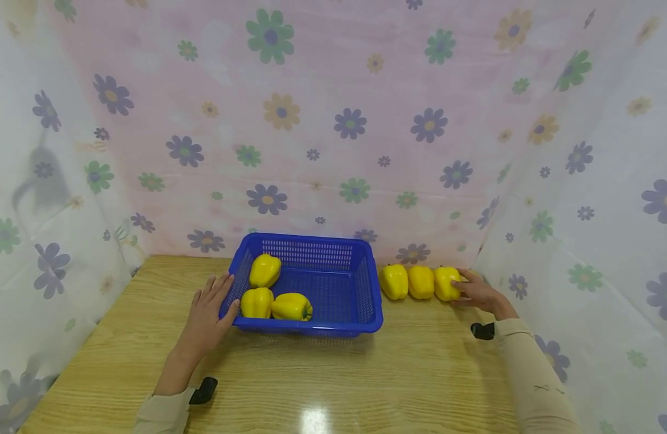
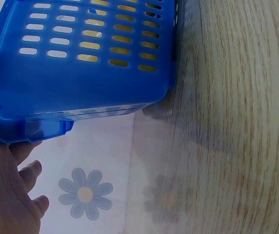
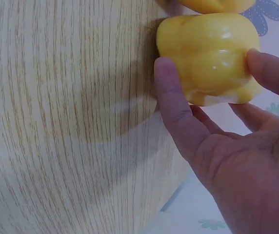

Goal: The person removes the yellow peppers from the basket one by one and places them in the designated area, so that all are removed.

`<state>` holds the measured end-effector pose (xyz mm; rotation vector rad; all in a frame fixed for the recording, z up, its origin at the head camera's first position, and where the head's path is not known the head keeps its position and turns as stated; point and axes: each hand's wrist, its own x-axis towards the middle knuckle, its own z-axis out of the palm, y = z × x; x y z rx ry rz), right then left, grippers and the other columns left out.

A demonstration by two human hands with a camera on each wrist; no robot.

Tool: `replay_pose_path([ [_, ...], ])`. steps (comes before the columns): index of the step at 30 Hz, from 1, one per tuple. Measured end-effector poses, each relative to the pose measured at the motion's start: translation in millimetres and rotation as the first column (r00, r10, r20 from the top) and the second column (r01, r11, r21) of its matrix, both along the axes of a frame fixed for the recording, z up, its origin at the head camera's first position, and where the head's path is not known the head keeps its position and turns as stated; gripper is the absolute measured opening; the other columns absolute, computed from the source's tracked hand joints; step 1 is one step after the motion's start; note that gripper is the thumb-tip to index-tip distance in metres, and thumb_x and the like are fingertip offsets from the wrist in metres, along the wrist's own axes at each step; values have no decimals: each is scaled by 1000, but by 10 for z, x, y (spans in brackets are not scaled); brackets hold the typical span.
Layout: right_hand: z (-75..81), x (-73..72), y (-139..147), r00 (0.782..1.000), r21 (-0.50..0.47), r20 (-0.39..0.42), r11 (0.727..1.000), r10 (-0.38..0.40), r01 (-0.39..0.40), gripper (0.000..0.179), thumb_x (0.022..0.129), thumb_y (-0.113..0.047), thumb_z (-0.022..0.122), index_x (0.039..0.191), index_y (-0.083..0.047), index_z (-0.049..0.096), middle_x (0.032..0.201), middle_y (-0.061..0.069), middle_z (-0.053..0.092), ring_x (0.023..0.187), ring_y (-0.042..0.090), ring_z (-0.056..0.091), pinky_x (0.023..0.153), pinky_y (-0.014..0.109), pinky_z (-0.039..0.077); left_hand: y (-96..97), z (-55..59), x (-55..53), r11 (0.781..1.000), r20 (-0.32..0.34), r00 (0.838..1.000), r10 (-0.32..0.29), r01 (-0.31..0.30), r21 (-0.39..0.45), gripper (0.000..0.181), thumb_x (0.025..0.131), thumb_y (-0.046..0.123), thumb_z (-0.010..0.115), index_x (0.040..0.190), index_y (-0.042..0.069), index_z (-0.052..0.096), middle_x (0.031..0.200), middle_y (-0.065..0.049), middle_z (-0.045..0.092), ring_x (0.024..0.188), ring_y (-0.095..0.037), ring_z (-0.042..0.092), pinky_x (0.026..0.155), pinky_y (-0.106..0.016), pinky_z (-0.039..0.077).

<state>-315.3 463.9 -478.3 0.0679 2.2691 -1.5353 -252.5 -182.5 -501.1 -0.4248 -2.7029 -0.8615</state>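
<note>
A blue plastic basket with perforated walls stands on the table, holding three yellow bell peppers. My left hand rests on the basket's left rim, its fingers extended along it. In the left wrist view, the fingers show beyond the corner of the rim. Right of the basket, three more yellow bell peppers form a row: one nearest the basket, a middle one and an outer one. My right hand holds the outer pepper between its fingertips, from its right side.
The wood-grain table extends in front of the basket. Flower-printed curtain hangs behind it and on both sides. A black wrist device sits at the left sleeve, another at the right sleeve.
</note>
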Motion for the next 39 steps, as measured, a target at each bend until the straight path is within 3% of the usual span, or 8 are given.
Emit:
replay_pose_path([
  [7,4,-1,8,1000,17,4,1000,-1,1,73,112,-23,35,158,4,-14,157,43,10,138,56,37,103,53,52,-1,4,7,1000,-9,1000,-3,3,8,61,106,33,49,157,1,36,163,-23,33,152,-50,18,117,-73,11],
  [15,152,69,14,999,56,49,998,13,-16,78,113,-35,29,155,5,-23,158,42,-19,143,67,2,108,61,42,-15,-23,-12,1000,-3,1000,-11,11,25,63,107,35,48,157,0,35,162,-24,32,152,-50,16,117,-73,10],
  [19,313,159,-27,997,104,75,994,-26,18,77,113,-37,24,154,6,-24,155,43,-23,141,70,-2,110,67,37,-17,-21,-16,1000,-7,1000,-12,12,18,62,107,35,48,157,0,35,162,-24,33,152,-50,17,116,-74,11],
  [23,470,279,-106,996,134,76,990,-50,39,78,112,-41,23,154,6,-22,155,43,-24,140,71,-3,109,70,35,-6,-3,-1,1000,-22,1000,-6,6,12,61,106,32,50,156,-1,37,161,-25,34,151,-51,19,115,-75,13],
  [28,629,475,-260,1000,165,29,986,3,-7,79,112,-43,24,155,6,-21,158,38,-25,140,71,-3,108,75,30,8,27,15,1000,-14,1000,-3,3,5,61,106,31,51,156,0,36,162,-24,34,152,-50,18,116,-74,12],
  [39,902,1024,-887,977,198,-171,976,127,-92,75,111,-41,34,162,1,-3,163,37,-6,145,63,9,107,72,35,-7,9,10,1000,-13,1000,1,-1,-16,62,106,34,49,157,1,36,162,-23,34,151,-50,19,117,-74,11],
])
